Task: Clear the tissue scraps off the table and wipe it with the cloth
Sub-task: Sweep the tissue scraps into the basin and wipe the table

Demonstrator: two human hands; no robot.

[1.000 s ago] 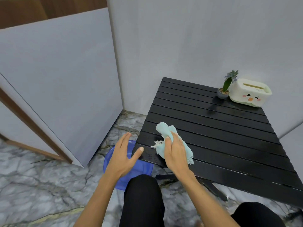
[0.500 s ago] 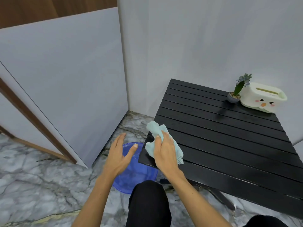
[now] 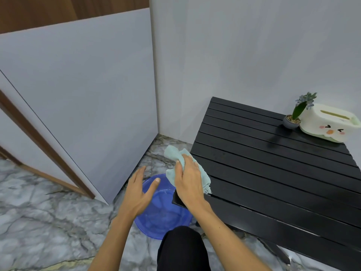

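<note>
My right hand (image 3: 188, 180) presses a light blue cloth (image 3: 173, 154) flat against the near left corner of the black slatted table (image 3: 273, 173); the cloth hangs partly over the table's left edge. My left hand (image 3: 139, 194) is spread open with nothing in it, hovering over a blue plastic basin (image 3: 166, 216) on the floor just left of that corner. No tissue scraps show on the tabletop; whatever lies under the cloth is hidden.
A small potted plant (image 3: 293, 119) and a cream tissue box with a cartoon face (image 3: 330, 125) stand at the table's far right corner. Grey walls (image 3: 234, 55) close off the back and left. My knee in black trousers (image 3: 181, 249) is below the basin. The floor is marble.
My right hand has slid the cloth leftward along the table to its left edge, above the basin. My left hand has lifted off the table corner and opened over the basin.
</note>
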